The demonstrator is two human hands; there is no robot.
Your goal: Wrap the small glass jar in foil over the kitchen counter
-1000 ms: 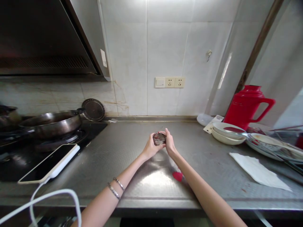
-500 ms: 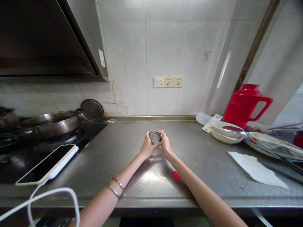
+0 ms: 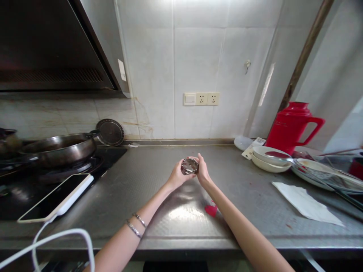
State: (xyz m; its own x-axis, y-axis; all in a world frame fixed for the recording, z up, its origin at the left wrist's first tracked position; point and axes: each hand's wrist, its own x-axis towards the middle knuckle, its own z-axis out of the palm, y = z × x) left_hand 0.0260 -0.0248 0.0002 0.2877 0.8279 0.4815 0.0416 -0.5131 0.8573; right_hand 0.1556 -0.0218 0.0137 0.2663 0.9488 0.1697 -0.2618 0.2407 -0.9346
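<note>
Over the middle of the steel counter (image 3: pixel 141 177), a small round container (image 3: pixel 190 166) with a shiny, clear-looking top shows between my hands. What lies inside it is too small to make out. My left hand (image 3: pixel 178 174) wraps around its left and near side, thumb across the front. On the right side, my right hand (image 3: pixel 202 173) presses against it with the fingers pointing up and away. Most of the container's body is hidden by the hands. A small red object (image 3: pixel 210 210) lies on the counter, partly behind my right forearm.
At left, a pan (image 3: pixel 61 149) stands on the black stove, with a phone (image 3: pixel 55 198) and white cable nearer me. To the right are a red thermos (image 3: pixel 289 128), stacked bowls (image 3: pixel 270 164), plates with utensils and a white paper sheet (image 3: pixel 304 204).
Both hands have shifted slightly right with the container, whose top now faces me more squarely. The right fingers have straightened upward, and more of the red object shows.
</note>
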